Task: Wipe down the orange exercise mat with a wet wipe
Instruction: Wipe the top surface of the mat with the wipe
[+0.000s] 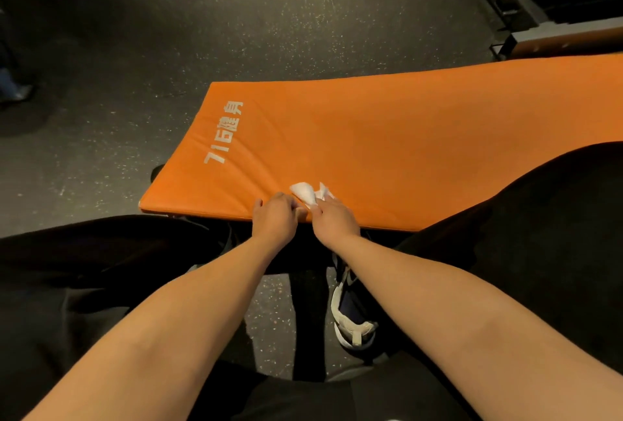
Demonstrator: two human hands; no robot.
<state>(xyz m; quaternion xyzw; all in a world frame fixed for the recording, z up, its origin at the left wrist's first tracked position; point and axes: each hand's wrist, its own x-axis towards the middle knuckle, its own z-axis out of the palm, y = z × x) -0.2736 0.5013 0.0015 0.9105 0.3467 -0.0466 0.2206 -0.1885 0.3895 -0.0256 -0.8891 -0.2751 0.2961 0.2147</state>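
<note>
Pinching the wipe (305, 194) in curled fingers, left hand (274, 218) and right hand (334, 220) seemingly unfold it on the mat (404, 137) before wiping.

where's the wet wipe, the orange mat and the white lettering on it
wet wipe (305, 193): head view, middle of crumpled sheet
orange mat (421, 137): head view, bare top surface
white lettering (225, 134): head view, middle characters

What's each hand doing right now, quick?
Left hand: fingers curled beside the wet wipe; grip cannot be told.
Right hand: pinches the wet wipe on the orange exercise mat.
</note>
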